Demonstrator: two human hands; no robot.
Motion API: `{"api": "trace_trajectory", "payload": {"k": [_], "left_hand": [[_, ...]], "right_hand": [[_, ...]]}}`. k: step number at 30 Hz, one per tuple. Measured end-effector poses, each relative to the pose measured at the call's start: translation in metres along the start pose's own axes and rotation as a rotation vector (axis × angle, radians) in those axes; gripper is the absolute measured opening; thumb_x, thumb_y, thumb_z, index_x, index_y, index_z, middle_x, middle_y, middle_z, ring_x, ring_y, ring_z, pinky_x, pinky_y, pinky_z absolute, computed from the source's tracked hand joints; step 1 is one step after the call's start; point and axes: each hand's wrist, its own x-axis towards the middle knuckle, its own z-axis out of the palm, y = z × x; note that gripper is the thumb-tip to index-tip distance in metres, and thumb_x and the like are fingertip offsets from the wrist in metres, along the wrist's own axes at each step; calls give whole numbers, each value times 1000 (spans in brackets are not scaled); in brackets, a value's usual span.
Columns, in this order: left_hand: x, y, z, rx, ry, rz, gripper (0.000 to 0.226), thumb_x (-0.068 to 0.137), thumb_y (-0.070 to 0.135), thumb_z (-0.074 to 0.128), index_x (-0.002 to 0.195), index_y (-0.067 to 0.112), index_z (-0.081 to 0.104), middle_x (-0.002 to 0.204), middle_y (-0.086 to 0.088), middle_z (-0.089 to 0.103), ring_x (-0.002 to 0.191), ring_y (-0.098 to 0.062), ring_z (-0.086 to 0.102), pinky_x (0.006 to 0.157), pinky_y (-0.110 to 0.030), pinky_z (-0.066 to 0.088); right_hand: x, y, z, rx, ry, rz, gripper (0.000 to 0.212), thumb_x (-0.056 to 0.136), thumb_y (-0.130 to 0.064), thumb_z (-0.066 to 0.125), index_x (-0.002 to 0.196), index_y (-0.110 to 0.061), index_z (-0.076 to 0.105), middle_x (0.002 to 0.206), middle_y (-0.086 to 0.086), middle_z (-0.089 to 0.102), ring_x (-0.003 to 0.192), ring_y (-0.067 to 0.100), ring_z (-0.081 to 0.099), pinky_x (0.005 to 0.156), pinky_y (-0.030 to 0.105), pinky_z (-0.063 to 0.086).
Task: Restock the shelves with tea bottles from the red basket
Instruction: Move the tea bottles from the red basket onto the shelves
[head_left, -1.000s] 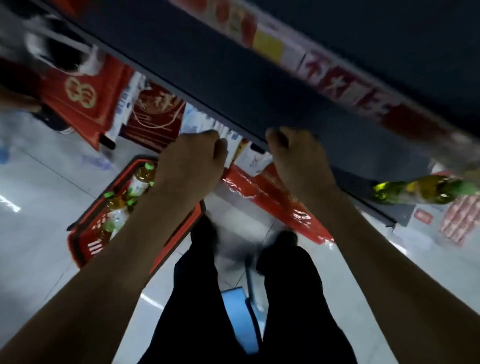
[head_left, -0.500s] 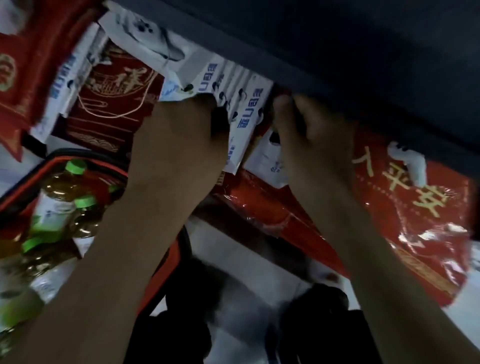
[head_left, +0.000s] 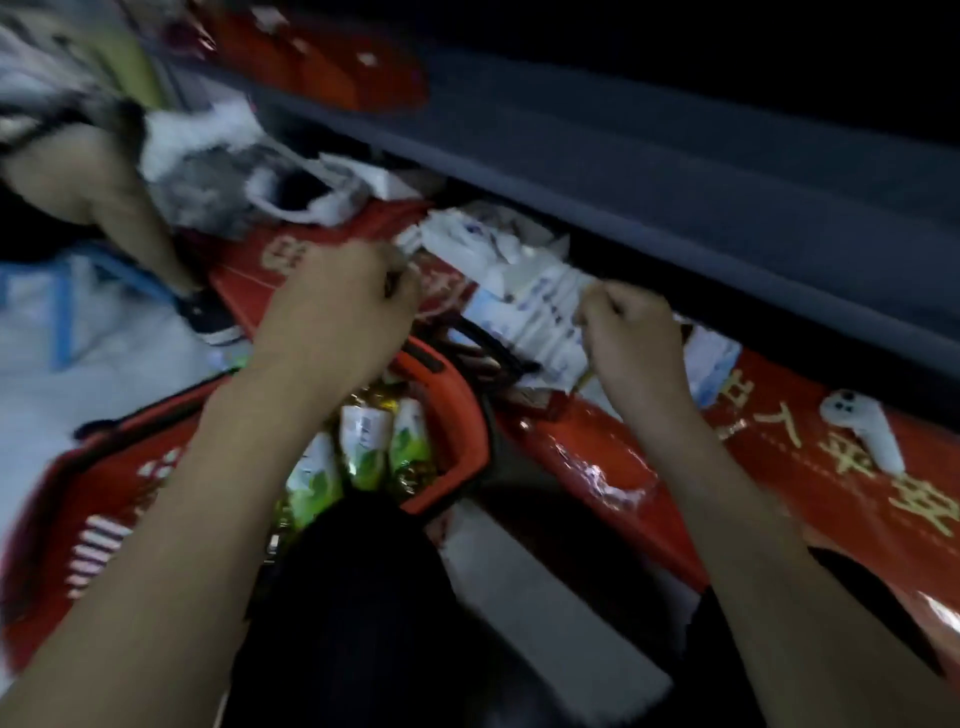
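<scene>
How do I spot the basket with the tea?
Look below the dark shelf edge, on the pale floor. The red basket sits under the left arm. Only it holds green-labelled tea bottles; the red packs beside it lie flat with gold writing.

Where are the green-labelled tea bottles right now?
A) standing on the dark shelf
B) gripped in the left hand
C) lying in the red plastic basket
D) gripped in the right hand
C: the green-labelled tea bottles lie inside the red plastic basket, under the left forearm. The left hand and right hand are up by the white packets, and neither holds a bottle.
</scene>
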Motion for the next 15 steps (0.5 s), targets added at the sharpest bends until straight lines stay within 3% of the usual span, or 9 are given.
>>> {"api": "trace_trajectory", "payload": {"k": [2, 4, 8, 11, 15], "left_hand": [[-25, -33, -29, -15, 24, -94, 36, 93, 25, 47, 59, 17, 40, 56, -6, 47, 62, -32, 49, 57, -35, 34], [-44, -64, -52, -11, 18, -217, 32, 93, 23, 49, 62, 14, 47, 57, -10, 48, 64, -33, 49, 57, -34, 31], [-72, -121, -55, -24, -6, -538, 22, 92, 25, 53, 75, 13, 62, 64, -11, 58, 75, -33, 57, 64, -36, 42], [-89, -153, -29, -44, -74, -707, 15, 91, 23, 55, 85, 15, 67, 73, -11, 65, 77, -32, 61, 64, -33, 43], [-98, -173, 16, -117, -149, -821, 20, 91, 25, 57, 106, 15, 64, 80, 1, 61, 62, -9, 51, 65, -32, 46]], "right_hand": [[-13, -19, 11, 62, -92, 51, 38, 90, -28, 50, 55, -16, 58, 43, -10, 51, 49, 11, 46, 61, 31, 37], [-16, -52, 27, 60, -221, 48, 37, 90, -29, 51, 59, -14, 61, 45, -9, 54, 47, 12, 50, 58, 30, 40], [-2, -84, 64, 55, -370, -13, 29, 94, -22, 51, 67, -17, 62, 50, -8, 57, 44, 9, 53, 53, 26, 42], [8, -63, 110, 1, -538, 83, 22, 92, -17, 54, 73, -17, 63, 60, -3, 60, 49, 13, 56, 53, 26, 43], [13, -41, 166, -29, -796, 280, 14, 94, -17, 55, 83, -16, 64, 81, 4, 67, 65, 15, 64, 62, 26, 48]]}}
